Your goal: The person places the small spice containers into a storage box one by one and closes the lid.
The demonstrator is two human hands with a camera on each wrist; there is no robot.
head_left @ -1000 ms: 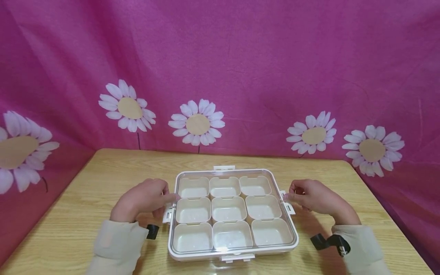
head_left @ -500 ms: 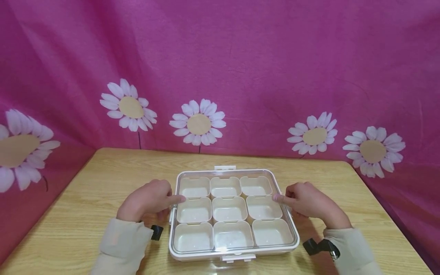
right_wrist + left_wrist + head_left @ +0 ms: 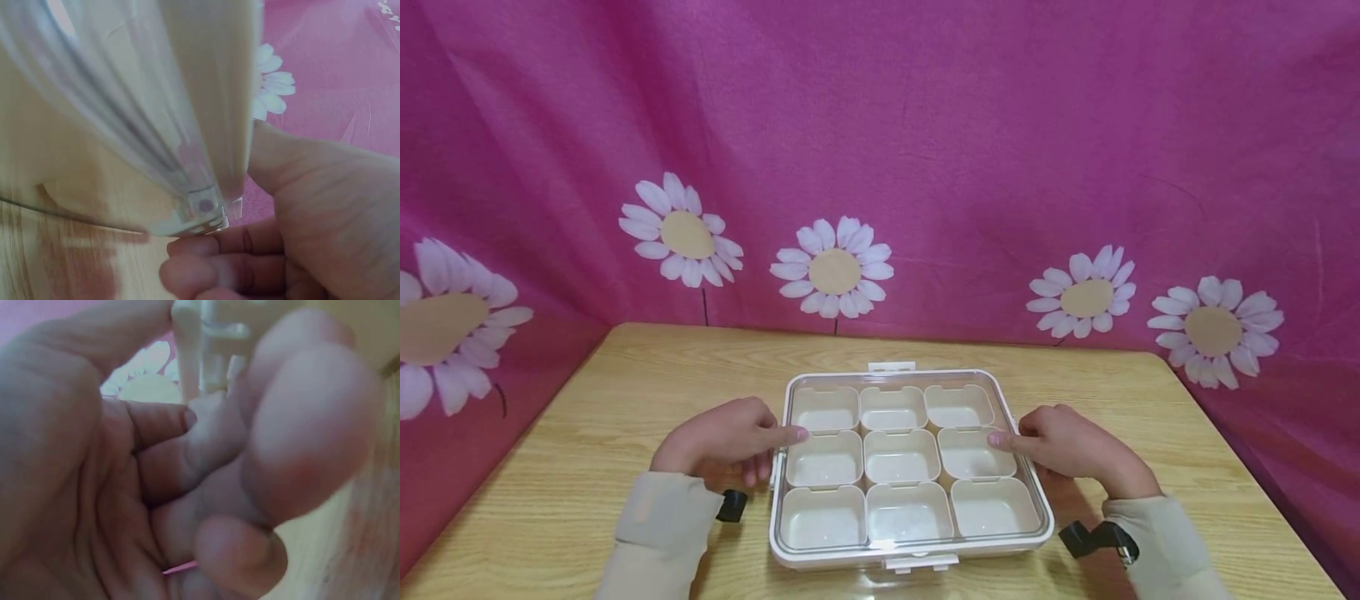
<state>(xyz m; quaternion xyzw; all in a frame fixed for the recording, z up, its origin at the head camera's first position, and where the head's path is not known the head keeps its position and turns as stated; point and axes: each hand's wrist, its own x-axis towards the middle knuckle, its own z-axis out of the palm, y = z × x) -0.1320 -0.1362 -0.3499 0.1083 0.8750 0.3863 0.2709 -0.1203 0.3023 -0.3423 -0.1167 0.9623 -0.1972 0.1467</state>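
A box (image 3: 901, 552) with a clear white-rimmed lid lies flat on the table, several cream cups (image 3: 900, 457) showing through the lid. At its left edge my left hand (image 3: 730, 437) lays its thumb over the lid, fingers bent beside the side latch (image 3: 776, 467). My right hand (image 3: 1071, 442) grips the opposite edge likewise, thumb on the lid and fingers below the rim. The right wrist view shows a latch (image 3: 209, 209) touching the curled right fingers (image 3: 231, 240). In the left wrist view, bent fingers (image 3: 306, 431) partly cover a white latch (image 3: 222, 337).
A front latch (image 3: 921, 562) and a back latch (image 3: 892, 367) stick out from the box. The wood-grain table (image 3: 647, 375) reaches back to a pink cloth (image 3: 925, 167) printed with daisies. Black straps (image 3: 1097, 540) hang at both wrists.
Both thumbs have moved inward from the side latches onto the lid. The side latches, sticking outward earlier, are now folded down or mostly hidden by the hands. The box has barely moved.
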